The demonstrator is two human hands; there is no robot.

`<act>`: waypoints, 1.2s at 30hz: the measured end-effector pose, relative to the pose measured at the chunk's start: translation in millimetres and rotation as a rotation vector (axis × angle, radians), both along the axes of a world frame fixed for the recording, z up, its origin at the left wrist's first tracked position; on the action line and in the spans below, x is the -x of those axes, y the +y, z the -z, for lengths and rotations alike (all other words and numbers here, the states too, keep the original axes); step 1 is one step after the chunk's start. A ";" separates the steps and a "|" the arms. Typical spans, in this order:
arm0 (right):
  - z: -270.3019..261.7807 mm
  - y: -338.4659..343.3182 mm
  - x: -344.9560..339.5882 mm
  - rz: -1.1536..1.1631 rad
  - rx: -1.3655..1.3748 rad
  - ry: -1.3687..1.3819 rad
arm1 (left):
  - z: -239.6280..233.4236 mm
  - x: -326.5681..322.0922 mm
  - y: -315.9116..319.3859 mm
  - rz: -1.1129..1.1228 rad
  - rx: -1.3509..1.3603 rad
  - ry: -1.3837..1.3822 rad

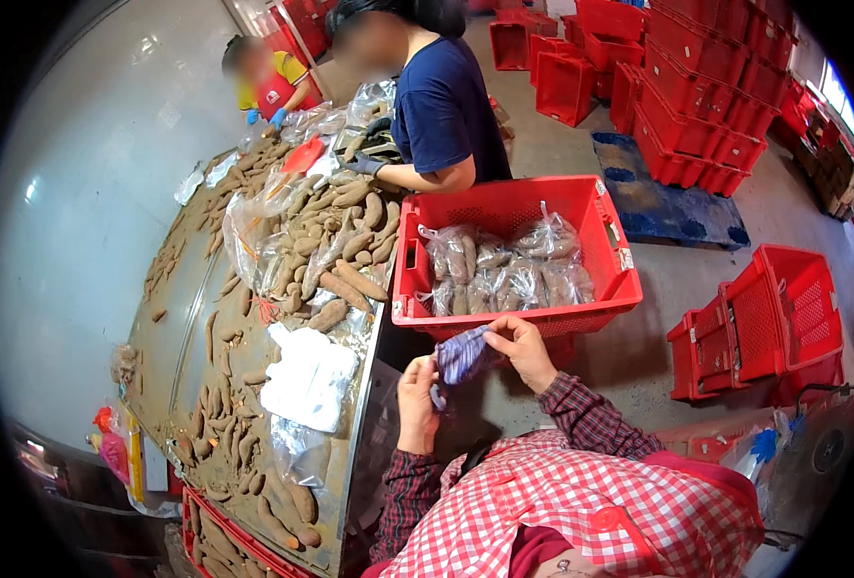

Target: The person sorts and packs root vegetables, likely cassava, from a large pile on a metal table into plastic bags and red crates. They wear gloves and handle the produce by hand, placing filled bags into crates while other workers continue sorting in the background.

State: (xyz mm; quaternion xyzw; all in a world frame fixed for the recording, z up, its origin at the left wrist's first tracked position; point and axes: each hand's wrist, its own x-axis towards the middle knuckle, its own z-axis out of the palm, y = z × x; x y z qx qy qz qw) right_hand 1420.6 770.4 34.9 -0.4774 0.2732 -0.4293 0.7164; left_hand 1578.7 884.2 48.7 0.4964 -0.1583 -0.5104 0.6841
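Note:
Between my two hands hangs a small purple-and-white fabric piece point(460, 356), possibly a glove. My left hand point(418, 404) pinches its left edge, and my right hand point(524, 352) pinches its upper right end between thumb and fingers. Just beyond them stands a red plastic crate point(517, 318) with several knotted clear bags of sweet potatoes point(524, 283) inside. On the metal table point(355, 433) to the left lie a heap of loose sweet potatoes point(318, 235), a stack of white plastic bags point(310, 379) and a clear bag point(298, 451).
A co-worker in a dark blue shirt point(438, 101) stands beyond the table's right edge; another, with blue gloves, is at its far end. Stacked red crates point(709, 94) stand near a blue pallet point(665, 199). More red crates point(767, 325) are at the right.

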 end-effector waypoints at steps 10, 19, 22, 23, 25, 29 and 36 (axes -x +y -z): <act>-15.3 3.8 4.4 -0.139 0.126 0.126 | -13.1 13.6 10.2 0.321 0.041 -0.454; -2.8 6.7 -4.9 -0.024 0.034 0.084 | -18.1 27.8 17.9 0.500 -0.012 -0.439; -3.9 8.4 -5.6 -0.034 0.015 0.083 | -18.9 28.9 15.0 0.392 -0.033 -0.513; -5.2 7.5 -3.6 -0.041 0.041 0.106 | -15.7 27.2 13.0 0.355 -0.057 -0.528; -5.6 8.6 -4.0 -0.086 0.119 0.138 | -4.7 19.7 10.9 0.242 0.055 -0.561; -24.0 21.6 -9.0 -0.267 0.293 0.150 | -3.4 12.7 17.7 0.157 0.068 -0.285; 1.7 33.1 -4.1 -0.322 -0.073 0.079 | 15.7 15.6 10.5 0.144 0.164 -0.352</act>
